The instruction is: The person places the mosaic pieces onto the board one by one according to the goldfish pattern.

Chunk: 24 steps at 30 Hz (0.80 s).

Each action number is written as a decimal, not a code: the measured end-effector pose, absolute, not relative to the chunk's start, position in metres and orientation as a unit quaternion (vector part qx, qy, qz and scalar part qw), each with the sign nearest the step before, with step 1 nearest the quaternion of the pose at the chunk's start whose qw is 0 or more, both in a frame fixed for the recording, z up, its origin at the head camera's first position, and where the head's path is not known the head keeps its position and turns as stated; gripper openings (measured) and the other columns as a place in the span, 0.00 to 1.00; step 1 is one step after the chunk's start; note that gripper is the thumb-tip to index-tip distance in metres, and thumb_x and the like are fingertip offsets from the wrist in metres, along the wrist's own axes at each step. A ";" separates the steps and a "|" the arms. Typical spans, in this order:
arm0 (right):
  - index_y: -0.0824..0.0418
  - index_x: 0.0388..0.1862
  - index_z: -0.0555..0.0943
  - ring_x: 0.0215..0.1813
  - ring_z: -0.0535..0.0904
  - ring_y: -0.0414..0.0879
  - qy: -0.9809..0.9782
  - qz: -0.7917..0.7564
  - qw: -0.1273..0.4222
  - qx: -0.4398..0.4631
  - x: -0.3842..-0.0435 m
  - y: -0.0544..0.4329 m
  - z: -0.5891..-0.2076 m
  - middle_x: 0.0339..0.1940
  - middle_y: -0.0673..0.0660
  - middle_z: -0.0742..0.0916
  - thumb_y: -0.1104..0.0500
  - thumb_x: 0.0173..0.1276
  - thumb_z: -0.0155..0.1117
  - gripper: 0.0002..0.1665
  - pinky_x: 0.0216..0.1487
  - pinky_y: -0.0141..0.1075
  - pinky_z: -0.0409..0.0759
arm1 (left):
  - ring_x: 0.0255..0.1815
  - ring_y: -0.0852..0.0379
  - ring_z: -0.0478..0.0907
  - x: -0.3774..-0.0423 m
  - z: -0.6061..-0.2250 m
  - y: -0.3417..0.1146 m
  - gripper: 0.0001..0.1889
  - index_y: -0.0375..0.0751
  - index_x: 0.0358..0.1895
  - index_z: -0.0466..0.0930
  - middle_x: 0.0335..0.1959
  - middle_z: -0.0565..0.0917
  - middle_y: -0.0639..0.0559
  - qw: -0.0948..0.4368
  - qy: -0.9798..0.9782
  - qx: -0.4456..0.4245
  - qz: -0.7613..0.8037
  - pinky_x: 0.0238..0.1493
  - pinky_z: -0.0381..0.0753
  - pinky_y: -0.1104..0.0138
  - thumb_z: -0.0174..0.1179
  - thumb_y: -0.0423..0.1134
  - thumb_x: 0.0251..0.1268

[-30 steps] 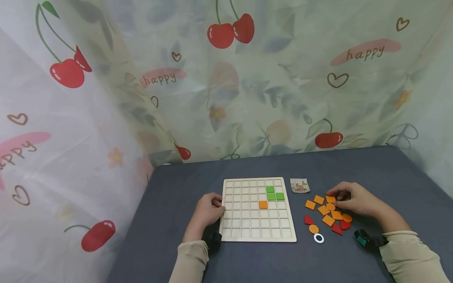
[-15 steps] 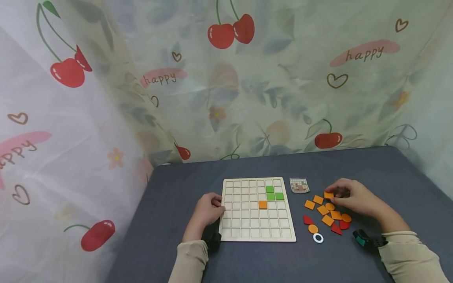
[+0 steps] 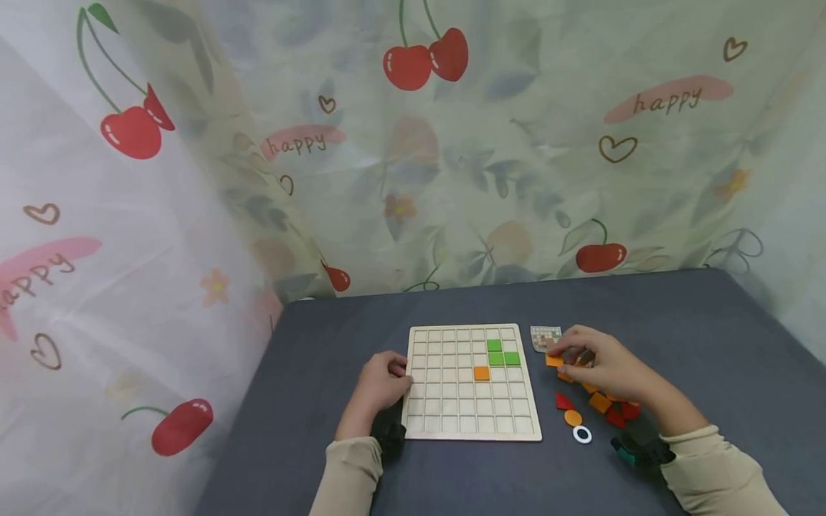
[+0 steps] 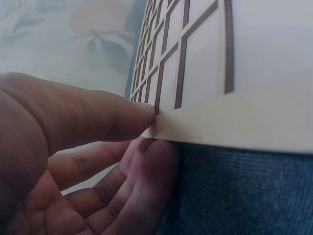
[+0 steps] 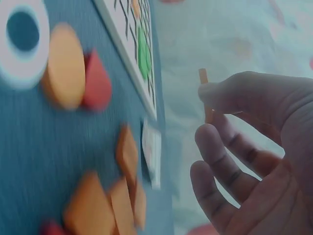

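Note:
My left hand (image 3: 382, 383) grips the left edge of a pale wooden grid board (image 3: 471, 436). In the left wrist view the thumb (image 4: 102, 115) lies at the top of the rim, with curled fingers below it. On the board sit three green square tiles (image 3: 495, 358) and one orange square tile (image 3: 481, 373). Between thumb and fingertips my right hand (image 3: 606, 364) pinches another orange square tile (image 5: 203, 76), seen edge-on in the right wrist view and raised above the table. That hand is near a small printed card (image 3: 540, 337), right of the board.
Several loose orange tiles (image 3: 600, 402) lie partly hidden under the right hand, with red tiles (image 3: 615, 418) among them. Closer to me are a red piece (image 3: 564, 401), an orange disc (image 3: 572, 418) and a white ring (image 3: 575, 434). A printed curtain (image 3: 452, 179) hangs behind the dark table (image 3: 477, 480).
The right hand has lifted an orange square tile from the pile and carried it left, toward the card. My left hand keeps its place at the board's edge.

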State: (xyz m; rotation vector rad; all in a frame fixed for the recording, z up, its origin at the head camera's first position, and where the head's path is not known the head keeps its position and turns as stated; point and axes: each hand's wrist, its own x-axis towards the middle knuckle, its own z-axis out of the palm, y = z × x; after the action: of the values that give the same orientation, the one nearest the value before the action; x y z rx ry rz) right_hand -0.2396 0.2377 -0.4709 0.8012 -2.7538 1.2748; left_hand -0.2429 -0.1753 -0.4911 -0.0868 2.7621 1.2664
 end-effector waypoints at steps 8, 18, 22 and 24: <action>0.56 0.51 0.89 0.38 0.78 0.36 -0.859 0.413 -0.019 0.302 -0.244 0.192 -0.478 0.48 0.52 0.86 0.66 0.69 0.74 0.13 0.40 0.34 0.83 | 0.38 0.51 0.80 -0.244 -0.490 -0.176 0.17 0.35 0.57 0.84 0.42 0.83 0.45 0.053 0.908 -0.028 0.415 0.38 0.83 0.59 0.70 0.34 0.66; 0.55 0.49 0.90 0.39 0.79 0.37 -0.843 0.410 -0.050 0.345 -0.246 0.150 -0.487 0.47 0.52 0.86 0.64 0.71 0.73 0.10 0.41 0.35 0.81 | 0.38 0.51 0.80 -0.244 -0.491 -0.176 0.17 0.35 0.57 0.84 0.42 0.83 0.45 0.055 0.907 -0.025 0.416 0.38 0.82 0.60 0.70 0.33 0.66; 0.55 0.49 0.89 0.40 0.80 0.38 -0.839 0.411 -0.063 0.350 -0.247 0.140 -0.488 0.47 0.52 0.86 0.65 0.72 0.72 0.09 0.42 0.34 0.82 | 0.38 0.51 0.80 -0.244 -0.490 -0.175 0.17 0.35 0.57 0.84 0.42 0.83 0.44 0.054 0.907 -0.029 0.416 0.38 0.82 0.60 0.70 0.33 0.66; 0.54 0.48 0.90 0.40 0.79 0.37 -0.840 0.408 -0.067 0.350 -0.248 0.138 -0.489 0.47 0.52 0.86 0.66 0.72 0.71 0.10 0.42 0.33 0.82 | 0.38 0.51 0.80 -0.243 -0.490 -0.174 0.17 0.35 0.57 0.84 0.42 0.83 0.45 0.054 0.907 -0.031 0.416 0.38 0.82 0.59 0.70 0.34 0.67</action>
State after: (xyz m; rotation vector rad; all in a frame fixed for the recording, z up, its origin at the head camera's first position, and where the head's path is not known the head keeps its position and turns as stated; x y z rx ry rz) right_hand -0.2476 0.1377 -0.4887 1.1490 -2.7581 1.3404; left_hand -0.2434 -0.1737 -0.4899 -0.0927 2.7559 1.2632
